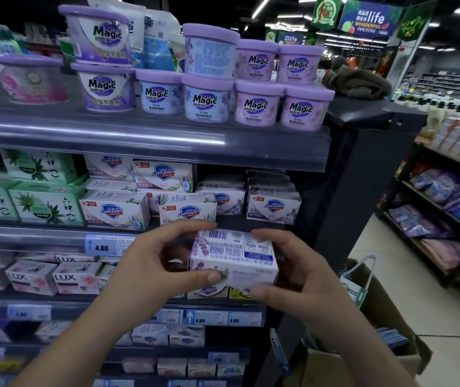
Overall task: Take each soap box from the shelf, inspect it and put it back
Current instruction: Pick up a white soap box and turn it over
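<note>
We are holding one soap box (233, 258) in front of the shelf (150, 152), and we are using this box as our landmark. Far to the left of it and higher, green soap cartons (45, 203) are standing on the middle level. Lower and to the left of the box, pink LUX boxes (76, 276) are sitting in a row, under a price tag (105, 244) reading 4.80. Our left hand (153, 263) is gripping the left end of the box: the thumb is pressing on the near face and the fingers are curling over the far top edge. The box itself is lying flat, with its barcode and printed text facing up and lavender flowers on its left part. Directly behind and above it, white Safeguard boxes (188, 209) are standing on the shelf, apart from it. Much higher, purple Magic tubs (207, 97) are stacked on the top level. Our right hand (293, 270) is closing on the right end of the box, thumb below and fingers on top. Right of the box and lower, a cardboard carton (374, 305) is standing on the floor.
</note>
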Available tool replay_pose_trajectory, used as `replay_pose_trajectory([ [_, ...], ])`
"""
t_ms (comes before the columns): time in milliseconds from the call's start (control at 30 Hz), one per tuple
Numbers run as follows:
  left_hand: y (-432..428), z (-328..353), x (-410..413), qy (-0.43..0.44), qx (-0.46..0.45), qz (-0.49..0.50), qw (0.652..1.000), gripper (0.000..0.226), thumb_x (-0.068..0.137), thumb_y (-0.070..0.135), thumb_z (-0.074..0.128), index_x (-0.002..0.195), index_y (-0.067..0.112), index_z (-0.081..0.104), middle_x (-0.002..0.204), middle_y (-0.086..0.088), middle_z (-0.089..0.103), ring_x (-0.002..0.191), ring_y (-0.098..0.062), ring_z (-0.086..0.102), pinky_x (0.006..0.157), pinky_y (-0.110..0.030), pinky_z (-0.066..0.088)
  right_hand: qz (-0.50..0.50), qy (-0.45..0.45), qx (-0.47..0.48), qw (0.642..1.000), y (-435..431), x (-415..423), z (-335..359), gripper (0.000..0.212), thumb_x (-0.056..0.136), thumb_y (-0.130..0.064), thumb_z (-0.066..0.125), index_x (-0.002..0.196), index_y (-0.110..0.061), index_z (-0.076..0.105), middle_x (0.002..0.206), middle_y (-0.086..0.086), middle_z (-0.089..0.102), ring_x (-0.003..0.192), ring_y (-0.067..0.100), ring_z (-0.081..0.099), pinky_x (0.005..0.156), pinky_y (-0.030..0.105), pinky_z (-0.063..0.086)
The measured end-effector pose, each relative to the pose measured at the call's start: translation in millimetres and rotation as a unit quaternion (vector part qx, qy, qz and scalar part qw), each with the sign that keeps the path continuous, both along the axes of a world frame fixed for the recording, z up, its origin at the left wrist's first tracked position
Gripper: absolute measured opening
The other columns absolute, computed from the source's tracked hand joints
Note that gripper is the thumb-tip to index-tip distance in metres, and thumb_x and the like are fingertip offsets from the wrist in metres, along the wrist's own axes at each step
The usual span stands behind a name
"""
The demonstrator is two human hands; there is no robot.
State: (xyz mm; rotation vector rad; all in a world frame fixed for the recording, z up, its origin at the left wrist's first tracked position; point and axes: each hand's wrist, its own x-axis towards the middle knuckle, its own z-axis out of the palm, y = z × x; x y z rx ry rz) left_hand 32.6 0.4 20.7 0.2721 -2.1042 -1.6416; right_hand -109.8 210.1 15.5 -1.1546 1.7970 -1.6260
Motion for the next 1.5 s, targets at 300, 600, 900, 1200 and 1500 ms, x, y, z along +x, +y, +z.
replay_pose_trajectory([
  [300,-2,8,-10,-0.033,0.107,-0.029,0.993,0.036,0.081,0.058,0.077,0.091,0.024,0.082,0.073,-0.015,0.074,0.055,-0.023,0.068,0.051,-0.026,0.056,-0.076,-0.054,-0.03,0.995,-9,-8,-7,0.039,0.074,-0.05,0.087,0.104,-0.025,0.081,0.106,0.003,0.083,0.096,0.021,0.079,0.084,0.032,0.064],
  [600,-1,-4,-37,-0.066,0.027,-0.001,0.997,0.03,0.082,0.048,0.071,0.102,0.028,0.081,0.097,0.0,0.082,0.086,-0.019,0.075,0.079,-0.032,0.059,-0.103,-0.18,-0.076,0.975,-12,-21,-12,0.036,0.074,-0.04,0.084,0.106,-0.024,0.083,0.111,0.005,0.082,0.1,0.019,0.078,0.082,0.026,0.063],
  [900,21,-18,-97,0.001,-0.209,0.208,0.956,0.027,0.092,0.033,0.076,0.114,0.021,0.066,0.086,0.017,0.071,0.084,-0.01,0.07,0.072,-0.022,0.055,-0.366,0.165,0.027,0.915,-42,-28,-23,0.038,0.098,-0.019,0.069,0.132,-0.021,0.053,0.108,-0.003,0.076,0.076,0.02,0.077,0.07,0.043,0.064],
  [1200,20,-30,-129,-0.03,-0.333,0.227,0.915,0.022,0.095,0.03,0.071,0.113,0.018,0.074,0.102,-0.002,0.081,0.091,-0.022,0.075,0.074,-0.038,0.06,-0.321,0.143,0.129,0.927,-49,-37,-28,0.059,0.096,-0.018,0.063,0.147,-0.036,0.04,0.125,-0.005,0.068,0.099,0.015,0.065,0.065,0.012,0.041],
  [1500,17,-31,-93,0.043,-0.251,0.184,0.95,0.043,0.093,0.023,0.071,0.134,0.03,0.064,0.114,0.015,0.074,0.09,-0.003,0.069,0.079,-0.015,0.055,-0.345,0.197,0.18,0.9,-41,-12,-12,0.091,0.087,-0.022,0.075,0.159,-0.033,0.019,0.152,0.001,0.049,0.083,0.008,0.067,0.071,0.033,0.054],
])
